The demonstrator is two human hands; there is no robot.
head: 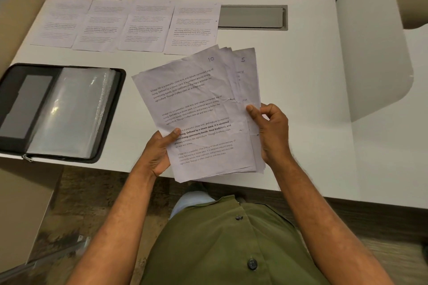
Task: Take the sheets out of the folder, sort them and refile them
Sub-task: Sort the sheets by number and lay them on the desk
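**Desk:** What worried you at that point?

**Me:** Nearest to me, the left hand (162, 152) pinched the lower left edge of the fanned stack (203, 120), thumb on the printed face. The right hand (271, 132) pinched the right edge, thumb and forefinger on the sheets behind the top one. The stack was held above the near edge of the counter (312, 99), so I judged a loose sheet could slide out and drop to the floor. The paper was creased, and I thought two sheets might cling and get peeled off as one.

**Desk:** Any risk to the sorting?

**Me:** The top sheet was marked 10 and one behind it seemed to be marked 5. A misread number would put a sheet in the wrong place.

**Desk:** And the folder?

**Me:** The folder (58, 111) lay open at the left, well apart from the hands, with its clear sleeves showing. I couldn't tell whether any sleeve held paper; the glare hid it.

**Desk:** Further back?

**Me:** Four sheets (125, 25) lay in a row along the far edge, overlapping slightly. Their numbers and text were too faint to read. I couldn't count the sheets in the stack either.
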